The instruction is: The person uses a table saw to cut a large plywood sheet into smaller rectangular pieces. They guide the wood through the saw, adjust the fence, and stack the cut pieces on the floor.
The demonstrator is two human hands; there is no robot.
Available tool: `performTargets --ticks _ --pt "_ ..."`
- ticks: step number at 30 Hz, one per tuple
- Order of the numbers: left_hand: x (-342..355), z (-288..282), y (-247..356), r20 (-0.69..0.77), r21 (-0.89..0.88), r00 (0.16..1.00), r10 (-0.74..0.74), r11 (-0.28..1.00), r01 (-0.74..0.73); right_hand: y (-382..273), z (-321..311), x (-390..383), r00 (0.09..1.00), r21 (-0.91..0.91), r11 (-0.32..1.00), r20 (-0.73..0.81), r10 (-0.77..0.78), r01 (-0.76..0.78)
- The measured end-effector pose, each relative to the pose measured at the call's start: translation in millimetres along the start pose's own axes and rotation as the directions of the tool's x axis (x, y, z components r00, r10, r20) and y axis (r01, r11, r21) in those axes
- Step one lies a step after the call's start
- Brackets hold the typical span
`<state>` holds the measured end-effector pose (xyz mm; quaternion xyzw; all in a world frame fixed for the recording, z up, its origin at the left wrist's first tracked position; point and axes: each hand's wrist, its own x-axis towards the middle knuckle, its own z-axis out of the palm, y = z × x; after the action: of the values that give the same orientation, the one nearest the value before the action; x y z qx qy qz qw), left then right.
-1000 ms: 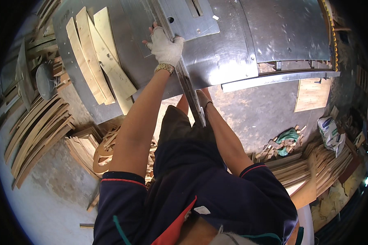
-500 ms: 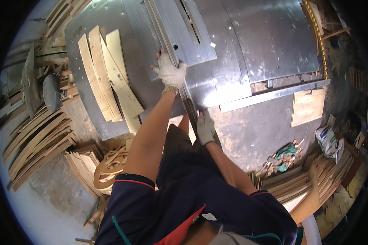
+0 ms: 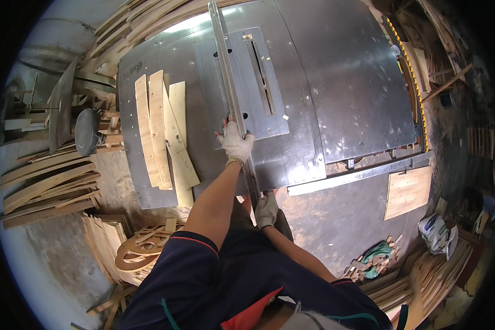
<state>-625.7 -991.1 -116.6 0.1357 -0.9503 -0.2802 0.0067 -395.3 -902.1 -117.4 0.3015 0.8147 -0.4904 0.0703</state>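
Observation:
A long, narrow metal saw fence [image 3: 229,82] runs lengthwise across the steel saw table [image 3: 363,82], left of the slotted insert plate [image 3: 278,110]. My left hand [image 3: 237,144], in a pale fingerless glove, straddles the fence from above near the plate's close end. Its thumb lies on the right side, its fingers on the left. At the fence's near end, by my body, my right hand [image 3: 266,211] is gloved too and closed round it; its fingers are partly hidden. Several light wooden strips [image 3: 157,135], some slightly curved, lie overlapping on the table to the left.
A metal rail [image 3: 357,177] edges the table's near right side. Curved wood pieces [image 3: 49,184] are stacked at left, with plywood offcuts [image 3: 140,250] below. On the right floor are a wooden board [image 3: 408,192], a white sack [image 3: 437,234] and scraps with green cloth [image 3: 374,257].
My view has shifted, so the table sits lower in the picture and more of its far side shows. Both hands stay at the fence; my right hand is now closer against its near end.

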Motion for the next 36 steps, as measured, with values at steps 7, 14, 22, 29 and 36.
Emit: performTargets --ticks 7,14,22,29,36 --pt "0.9 0.4 -0.7 0.011 0.072 1.000 0.006 0.997 -0.007 -0.9 -2.3 0.7 0.999 -0.084 0.996 0.034 -0.028 0.030" --pt "1.2 1.7 -5.0 0.033 0.067 0.999 0.018 0.998 -0.020 -6.5 -1.4 -0.3 0.998 -0.113 0.992 0.040 0.053 -0.048" --pt "3.7 -2.0 -1.9 0.046 0.077 0.998 0.030 0.996 -0.033 55.8 1.5 39.3 0.934 0.140 0.964 0.310 0.176 -0.228" --pt "2.3 4.8 -7.4 -0.029 0.243 0.983 0.180 0.955 -0.168 56.3 -6.2 31.4 0.735 0.080 0.745 0.261 0.626 -0.663" --pt "20.5 17.5 -21.5 0.156 0.326 0.985 0.070 0.938 -0.118 86.8 -53.5 -45.6 0.947 0.211 0.941 -0.126 0.296 -0.266"
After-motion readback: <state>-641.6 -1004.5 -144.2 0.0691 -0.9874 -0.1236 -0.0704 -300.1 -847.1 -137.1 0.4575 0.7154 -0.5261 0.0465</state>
